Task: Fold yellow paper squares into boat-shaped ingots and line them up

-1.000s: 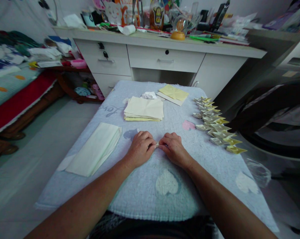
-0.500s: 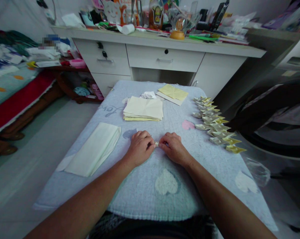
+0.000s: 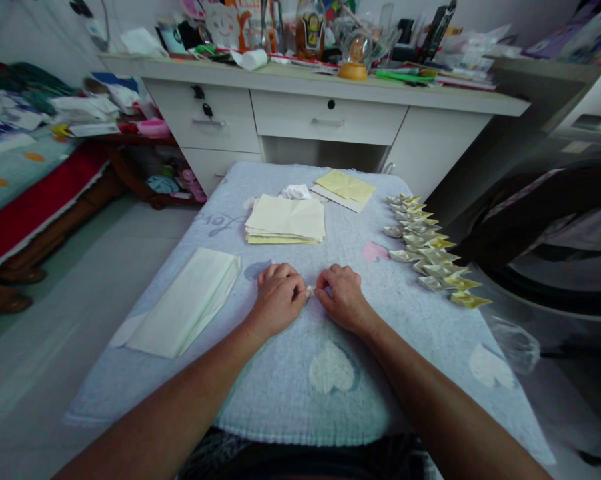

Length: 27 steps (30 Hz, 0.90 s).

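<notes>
Between my two hands sits a small pale folded paper (image 3: 311, 291), mostly covered by fingers. My left hand (image 3: 279, 297) is closed, its thumb and fingertips pinching the paper's left end. From the other side, the closed fingers of my right hand (image 3: 344, 297) pinch at its right end. Beyond them lies a stack of cream and yellow paper sheets (image 3: 285, 219). To the left is a folded pale green-white paper bundle (image 3: 188, 303). Rows of folded paper boats (image 3: 430, 250), yellow and whitish, line the table's right side.
A blue patterned cloth covers the table (image 3: 280, 400). Near its far edge are a crumpled white tissue (image 3: 296, 192) and yellow and white sheets (image 3: 346, 187). A cluttered white desk (image 3: 330, 120) stands behind. On the right is a dark round-doored appliance (image 3: 545, 233), with a bed (image 3: 35, 213) at left.
The fingers of my right hand have shifted slightly at the small paper, and a bit more of it shows between the hands. The whole view has moved slightly.
</notes>
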Tool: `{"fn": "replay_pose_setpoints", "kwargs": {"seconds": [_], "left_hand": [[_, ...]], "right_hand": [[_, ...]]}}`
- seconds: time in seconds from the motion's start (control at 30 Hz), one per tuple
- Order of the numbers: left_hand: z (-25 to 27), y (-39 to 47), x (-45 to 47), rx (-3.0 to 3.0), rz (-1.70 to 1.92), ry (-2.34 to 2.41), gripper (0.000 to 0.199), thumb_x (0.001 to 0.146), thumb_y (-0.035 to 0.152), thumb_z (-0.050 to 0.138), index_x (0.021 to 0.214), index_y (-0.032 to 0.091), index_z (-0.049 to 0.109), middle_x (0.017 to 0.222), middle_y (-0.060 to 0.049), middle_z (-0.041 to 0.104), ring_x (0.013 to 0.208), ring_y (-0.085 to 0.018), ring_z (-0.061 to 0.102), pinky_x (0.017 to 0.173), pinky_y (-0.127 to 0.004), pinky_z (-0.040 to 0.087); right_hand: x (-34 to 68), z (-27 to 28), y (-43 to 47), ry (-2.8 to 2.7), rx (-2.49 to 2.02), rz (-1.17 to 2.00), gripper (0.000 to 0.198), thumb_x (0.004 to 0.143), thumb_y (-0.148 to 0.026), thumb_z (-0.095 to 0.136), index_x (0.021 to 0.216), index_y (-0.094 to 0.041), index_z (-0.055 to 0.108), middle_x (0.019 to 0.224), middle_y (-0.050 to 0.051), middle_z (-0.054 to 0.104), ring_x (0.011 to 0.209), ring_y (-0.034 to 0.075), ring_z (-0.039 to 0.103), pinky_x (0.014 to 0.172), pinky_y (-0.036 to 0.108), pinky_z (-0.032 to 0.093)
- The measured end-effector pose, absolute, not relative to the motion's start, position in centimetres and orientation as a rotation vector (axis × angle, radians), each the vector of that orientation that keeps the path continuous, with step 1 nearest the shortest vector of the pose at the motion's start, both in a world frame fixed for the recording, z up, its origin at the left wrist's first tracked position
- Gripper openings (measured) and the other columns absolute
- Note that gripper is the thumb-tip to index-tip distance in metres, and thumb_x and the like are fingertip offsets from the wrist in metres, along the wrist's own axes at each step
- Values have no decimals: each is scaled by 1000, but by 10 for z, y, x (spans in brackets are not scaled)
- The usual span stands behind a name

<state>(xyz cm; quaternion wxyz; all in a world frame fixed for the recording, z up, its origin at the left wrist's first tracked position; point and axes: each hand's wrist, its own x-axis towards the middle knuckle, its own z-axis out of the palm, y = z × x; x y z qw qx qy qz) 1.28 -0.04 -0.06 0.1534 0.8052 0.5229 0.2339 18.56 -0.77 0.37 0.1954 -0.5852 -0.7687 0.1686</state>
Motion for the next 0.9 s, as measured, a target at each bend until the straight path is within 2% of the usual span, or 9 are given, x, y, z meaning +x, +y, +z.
{"fn": "replay_pose_setpoints", "kwargs": {"seconds": [0.13, 0.3, 0.57, 0.8, 0.9], "left_hand": [[-5, -1, 14, 2307, 691, 1578, 9, 78, 30, 68, 77, 22, 63, 90, -4, 57, 94, -25, 47, 83, -43, 38], [-6, -1, 14, 2317, 666, 1608, 15, 78, 33, 66, 90, 23, 65, 98, -5, 58, 99, -28, 47, 87, -45, 36], [-2, -1, 13, 2318, 628, 1462, 10, 79, 26, 64, 89, 23, 61, 98, -2, 62, 103, -25, 50, 90, -42, 34], [1, -2, 16, 2243, 731, 1276, 6, 77, 16, 60, 78, 20, 56, 80, 0, 63, 87, -20, 56, 86, -38, 37], [1, 0, 16, 2143, 788, 1257, 6, 77, 17, 62, 80, 20, 58, 77, 1, 62, 82, -18, 57, 86, -37, 38]], "right_hand": [[185, 0, -7, -2134, -1670, 451, 10, 85, -27, 61, 91, -20, 62, 95, 7, 59, 92, 24, 46, 79, 37, 30], [185, 2, -9, -2174, -1644, 461, 9, 87, -27, 58, 91, -21, 64, 95, 7, 57, 94, 24, 46, 81, 38, 30], [191, 8, -11, -2192, -1531, 529, 6, 85, -22, 60, 90, -19, 62, 97, 6, 57, 94, 23, 46, 81, 35, 31], [195, 7, -12, -2160, -1358, 640, 7, 82, -15, 62, 86, -19, 58, 85, 2, 61, 89, 20, 50, 85, 36, 33], [196, 6, -12, -2100, -1305, 685, 10, 82, -12, 62, 86, -19, 57, 85, 2, 62, 88, 20, 52, 84, 35, 35]]}}
